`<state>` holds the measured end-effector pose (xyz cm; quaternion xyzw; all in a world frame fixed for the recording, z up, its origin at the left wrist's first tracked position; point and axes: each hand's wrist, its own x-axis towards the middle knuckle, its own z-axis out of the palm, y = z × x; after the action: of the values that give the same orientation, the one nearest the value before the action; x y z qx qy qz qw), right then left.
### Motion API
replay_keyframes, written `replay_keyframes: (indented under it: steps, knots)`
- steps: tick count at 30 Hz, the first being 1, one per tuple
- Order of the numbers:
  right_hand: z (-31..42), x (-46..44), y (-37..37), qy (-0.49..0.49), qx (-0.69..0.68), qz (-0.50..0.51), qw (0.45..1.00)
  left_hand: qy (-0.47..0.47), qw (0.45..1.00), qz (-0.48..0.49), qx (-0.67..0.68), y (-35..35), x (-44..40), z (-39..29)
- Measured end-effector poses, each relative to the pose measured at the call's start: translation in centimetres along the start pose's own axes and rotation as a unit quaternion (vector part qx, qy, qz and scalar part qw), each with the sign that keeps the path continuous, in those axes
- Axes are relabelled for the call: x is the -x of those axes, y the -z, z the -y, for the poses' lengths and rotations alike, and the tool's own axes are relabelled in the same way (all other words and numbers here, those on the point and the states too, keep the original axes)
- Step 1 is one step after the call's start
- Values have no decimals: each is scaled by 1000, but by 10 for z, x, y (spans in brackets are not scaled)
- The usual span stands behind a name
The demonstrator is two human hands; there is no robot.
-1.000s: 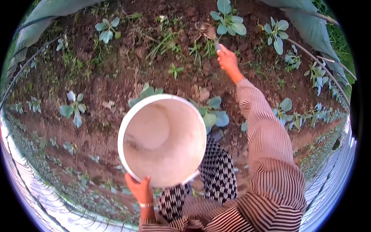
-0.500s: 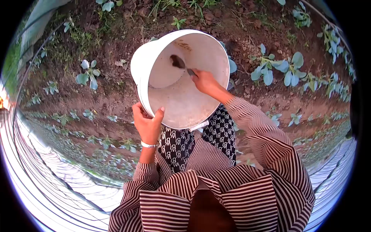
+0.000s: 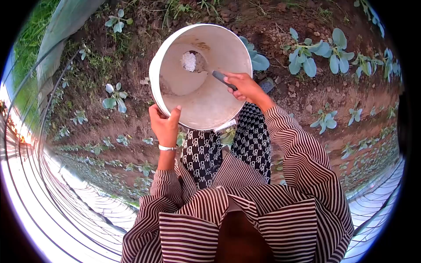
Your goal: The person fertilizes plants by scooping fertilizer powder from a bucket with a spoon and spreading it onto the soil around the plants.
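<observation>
A white bucket (image 3: 197,105) is tilted so that its open mouth faces me. My left hand (image 3: 165,127) grips its lower left rim, thumb over the edge. My right hand (image 3: 246,89) is closed around the dark handle of a small trowel (image 3: 219,76), which reaches into the bucket. White granules (image 3: 189,62) show deep inside, at the trowel's blade; whether they lie on it or on the bottom is hard to tell. Brown dirt marks the inner wall.
Leafy seedlings (image 3: 302,57) grow in brown soil (image 3: 280,17) beyond the bucket, with another plant (image 3: 115,97) at the left. A dark block-like object (image 3: 266,85) lies right of the bucket. Curved hoops and netting (image 3: 66,26) border the left side. My patterned trousers are below.
From the soil by a plant, my right hand has brought the trowel back into the bucket. White granules now show inside. The view has tilted, and the bucket sits higher in it.
</observation>
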<state>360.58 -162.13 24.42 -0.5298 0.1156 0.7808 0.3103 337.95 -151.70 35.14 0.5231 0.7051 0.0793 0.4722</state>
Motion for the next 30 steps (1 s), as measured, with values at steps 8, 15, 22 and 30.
replay_keyframes:
  steps: [8, 15, 22, 30]
  knots:
    - [-24, 96, 67, 132, -138, 78, 978, -36, 998, 12, 52, -13, -10, 18]
    - [-67, 108, 144, 213, -172, -151, 950, 16, 992, 22, 120, -19, -13, 20]
    - [-139, -47, 246, 155, 61, -404, 900, 25, 995, 46, 84, -25, -10, 28]
    - [-92, -95, 302, 241, 307, -520, 760, 80, 991, 6, 106, -23, 1, 52]
